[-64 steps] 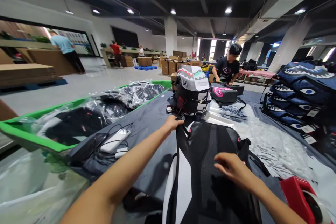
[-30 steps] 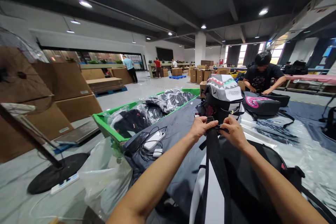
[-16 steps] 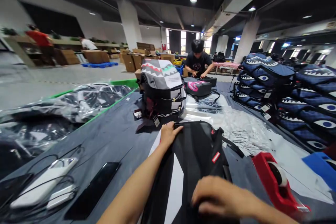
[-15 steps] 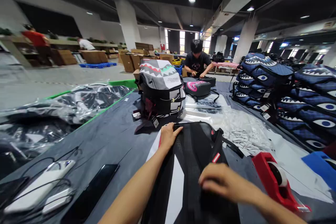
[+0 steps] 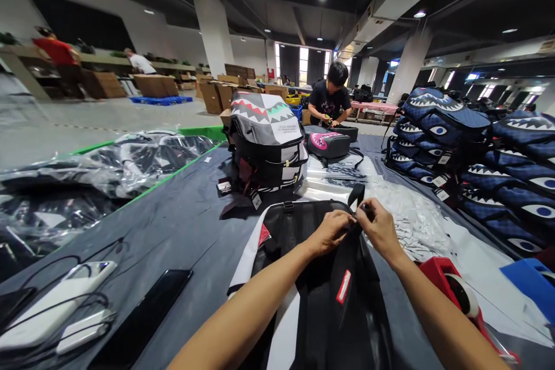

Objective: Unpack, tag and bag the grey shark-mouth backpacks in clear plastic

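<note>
A black and white backpack [image 5: 316, 300] lies in front of me with its straps facing up. Both my hands meet at its far right corner, by the top of the right shoulder strap [image 5: 347, 277], which bears a red and white label. My left hand [image 5: 333, 231] is closed, its fingertips pinched on the strap. Close beside it, my right hand [image 5: 378, 228] is also pinched on the black strap, with a loop of webbing [image 5: 356, 195] standing up just beyond. The exact part between the fingertips is too small to make out.
Beyond the backpack stand stacked grey shark-mouth backpacks [image 5: 269, 139]. Blue shark backpacks [image 5: 437, 133] are piled at right, near a red tape dispenser [image 5: 451, 289]. A phone [image 5: 143, 318] and white power bank [image 5: 60, 300] lie left. Across the table a person [image 5: 330, 98] works.
My left hand has moved right from the backpack's top left to its right strap. My right hand has moved up and away to the same strap, where both now pinch.
</note>
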{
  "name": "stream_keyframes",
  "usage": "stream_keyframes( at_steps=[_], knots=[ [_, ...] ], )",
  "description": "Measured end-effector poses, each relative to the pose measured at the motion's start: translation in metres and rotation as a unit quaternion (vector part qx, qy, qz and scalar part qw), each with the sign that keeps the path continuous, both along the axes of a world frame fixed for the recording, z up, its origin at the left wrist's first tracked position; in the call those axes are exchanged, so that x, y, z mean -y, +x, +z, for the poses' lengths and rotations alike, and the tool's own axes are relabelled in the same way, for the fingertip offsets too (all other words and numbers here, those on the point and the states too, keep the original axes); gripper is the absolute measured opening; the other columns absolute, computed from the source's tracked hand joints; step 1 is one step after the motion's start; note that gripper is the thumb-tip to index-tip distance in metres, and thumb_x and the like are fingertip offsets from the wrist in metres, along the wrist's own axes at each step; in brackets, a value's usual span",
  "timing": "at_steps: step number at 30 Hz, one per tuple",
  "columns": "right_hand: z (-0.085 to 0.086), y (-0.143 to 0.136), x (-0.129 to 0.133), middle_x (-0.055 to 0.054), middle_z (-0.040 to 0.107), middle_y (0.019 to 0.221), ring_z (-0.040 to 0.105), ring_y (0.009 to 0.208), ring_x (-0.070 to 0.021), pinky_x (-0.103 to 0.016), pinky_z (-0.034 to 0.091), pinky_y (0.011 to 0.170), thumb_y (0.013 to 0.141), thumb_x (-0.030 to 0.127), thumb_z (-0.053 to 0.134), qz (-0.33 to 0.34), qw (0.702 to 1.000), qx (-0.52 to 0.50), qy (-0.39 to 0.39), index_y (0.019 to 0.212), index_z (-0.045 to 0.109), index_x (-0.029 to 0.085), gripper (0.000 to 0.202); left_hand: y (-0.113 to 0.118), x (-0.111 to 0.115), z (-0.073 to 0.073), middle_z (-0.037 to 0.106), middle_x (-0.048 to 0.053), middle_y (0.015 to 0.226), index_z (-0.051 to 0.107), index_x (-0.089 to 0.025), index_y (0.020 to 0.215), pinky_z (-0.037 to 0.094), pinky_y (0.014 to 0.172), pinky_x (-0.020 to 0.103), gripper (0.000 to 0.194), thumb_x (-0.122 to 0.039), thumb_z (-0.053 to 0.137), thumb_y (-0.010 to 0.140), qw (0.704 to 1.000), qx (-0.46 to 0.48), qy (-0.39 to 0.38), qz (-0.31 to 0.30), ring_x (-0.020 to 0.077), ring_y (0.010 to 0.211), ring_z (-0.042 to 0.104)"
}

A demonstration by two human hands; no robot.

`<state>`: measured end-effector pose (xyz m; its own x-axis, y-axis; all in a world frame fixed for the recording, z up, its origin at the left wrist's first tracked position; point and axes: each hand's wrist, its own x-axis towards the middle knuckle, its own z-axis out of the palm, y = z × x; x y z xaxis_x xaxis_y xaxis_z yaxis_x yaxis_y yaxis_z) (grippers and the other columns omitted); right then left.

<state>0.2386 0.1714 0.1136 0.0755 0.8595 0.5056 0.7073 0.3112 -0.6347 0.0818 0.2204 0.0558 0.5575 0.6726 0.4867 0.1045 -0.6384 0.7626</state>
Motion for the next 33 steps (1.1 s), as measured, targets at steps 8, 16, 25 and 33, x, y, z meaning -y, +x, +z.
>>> stream_keyframes(
  at_steps=[8, 16, 25, 33],
  knots=[
    [0.011, -0.015, 0.081, 0.005, 0.056, 0.058, 0.049, 0.046, -0.0100, -0.022, 0.039, 0.049, 0.081, 0.033, 0.056, 0.061, 0.995, 0.078, 0.028, 0.082, 0.057, 0.023, 0.010, 0.020, -0.001, -0.015, 0.070, 0.006, 0.074, 0.073, -0.020, 0.069, 0.047, 0.091, 0.037, 0.013, -0.020, 0.063, 0.078, 1.000, 0.023, -0.008, -0.016, 0.0241, 0.080, 0.061],
    [0.067, 0.020, 0.077, 0.002, 0.058, 0.065, 0.053, 0.059, -0.0132, -0.024, 0.041, 0.056, 0.079, 0.041, 0.060, -0.012, 0.998, -0.002, 0.058, 0.078, 0.059, 0.020, 0.021, -0.002, 0.033, 0.011, 0.072, 0.008, 0.105, 0.071, -0.022, 0.105, 0.046, 0.101, 0.038, 0.022, -0.030, 0.065, 0.086, 0.998, 0.040, 0.046, 0.031, 0.0251, 0.104, 0.064],
    [0.114, -0.035, -0.003, 0.007, 0.043, 0.059, 0.043, 0.059, -0.0097, -0.022, 0.031, 0.055, 0.079, 0.036, 0.068, 0.232, 0.967, 0.093, -0.052, 0.067, 0.050, 0.017, 0.028, -0.029, 0.025, 0.058, 0.071, 0.004, 0.093, 0.070, -0.021, 0.085, 0.055, 0.087, 0.037, 0.016, -0.033, 0.064, 0.076, 0.984, 0.095, 0.040, 0.143, 0.0259, 0.097, 0.066],
    [0.093, -0.051, -0.045, 0.001, 0.059, 0.076, 0.060, 0.076, -0.0158, -0.024, 0.043, 0.067, 0.087, 0.034, 0.073, 0.237, 0.953, 0.177, -0.073, 0.092, 0.059, 0.014, 0.025, -0.048, 0.090, 0.038, 0.071, 0.005, 0.068, 0.068, -0.014, 0.075, 0.057, 0.063, 0.033, 0.025, -0.036, 0.070, 0.063, 0.920, 0.148, -0.336, 0.138, 0.0259, 0.071, 0.071]
  ],
)
